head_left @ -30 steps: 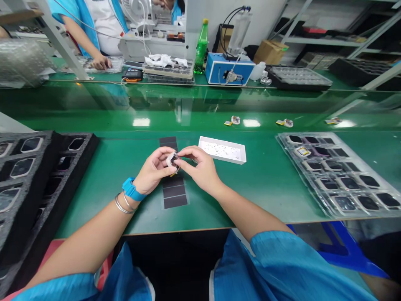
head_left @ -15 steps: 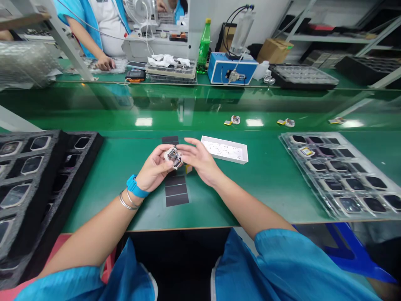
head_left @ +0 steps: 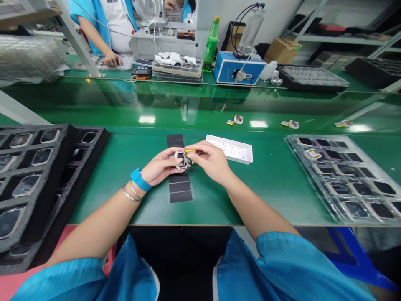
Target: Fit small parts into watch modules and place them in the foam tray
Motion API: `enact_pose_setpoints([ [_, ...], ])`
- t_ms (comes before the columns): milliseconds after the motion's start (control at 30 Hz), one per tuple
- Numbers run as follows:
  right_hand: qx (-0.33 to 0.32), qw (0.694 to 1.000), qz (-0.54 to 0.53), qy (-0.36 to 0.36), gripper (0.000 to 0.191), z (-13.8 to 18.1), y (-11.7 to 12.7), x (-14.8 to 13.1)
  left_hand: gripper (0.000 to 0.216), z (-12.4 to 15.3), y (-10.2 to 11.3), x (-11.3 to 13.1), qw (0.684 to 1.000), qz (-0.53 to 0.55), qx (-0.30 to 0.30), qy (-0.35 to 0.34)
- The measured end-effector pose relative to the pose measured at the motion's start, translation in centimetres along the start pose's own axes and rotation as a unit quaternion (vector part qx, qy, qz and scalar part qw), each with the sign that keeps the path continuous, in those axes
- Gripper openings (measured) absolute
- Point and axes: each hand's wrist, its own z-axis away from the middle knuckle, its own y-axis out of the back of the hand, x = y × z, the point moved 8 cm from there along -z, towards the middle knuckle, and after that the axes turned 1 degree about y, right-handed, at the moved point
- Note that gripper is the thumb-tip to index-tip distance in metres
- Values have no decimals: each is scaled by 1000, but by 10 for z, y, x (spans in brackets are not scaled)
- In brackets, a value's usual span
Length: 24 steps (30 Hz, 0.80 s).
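Observation:
My left hand (head_left: pixel 161 165) grips a small white-framed watch body (head_left: pixel 181 160), its dark inner parts showing. My right hand (head_left: pixel 211 161) comes in from the other side and pinches a thin yellow rectangular piece (head_left: pixel 189 151), possibly a small battery, against the top edge of the watch body. The fingers of both hands nearly meet around it. Beneath my hands lies a strip of black rectangular pads (head_left: pixel 180 188) on the green bench (head_left: pixel 266 196), partly hidden by them. A blue wristband (head_left: pixel 139 179) and silver bangles sit on my left wrist.
A white shallow tray (head_left: pixel 230 149) holding small dark parts stands just right of my hands. A black foam tray (head_left: pixel 37 175) of watch units lies left, a clear blister tray (head_left: pixel 341 179) right. Beyond a glass divider (head_left: pixel 188 102), a co-worker's hand (head_left: pixel 112 60) rests on the far bench.
My right hand has closed from spread fingers to a pinch on the yellow piece, now at the watch body's top edge. The view has shifted slightly.

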Motion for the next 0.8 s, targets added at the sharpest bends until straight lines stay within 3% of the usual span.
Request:
enact_pose_setpoints([
  [100, 18, 998, 52, 41, 19, 4, -3, -6, 42, 0, -8, -7, 1000, -11, -7, 29],
  [233, 24, 990, 110, 81, 18, 1, -11, -8, 28, -2, -5, -9, 998, -38, 34, 27],
  [367, 27, 998, 63, -10, 28, -14, -12, 15, 19, -3, 13, 1, 993, -47, 104, 9],
  [500, -66, 978, 178, -88, 6, -22, -25, 33, 17, -1, 43, 18, 981, -27, 190, -20],
  [567, -112, 952, 271, -92, 9, -20, -33, 37, 20, -4, 51, 21, 981, -11, 190, -25],
  [633, -105, 934, 331, -78, 11, -20, -36, 37, 24, -8, 51, 20, 985, 6, 170, -30],
  [800, -110, 918, 380, -21, 11, -13, -40, 38, 34, -10, 38, 11, 987, 48, 143, -55],
])
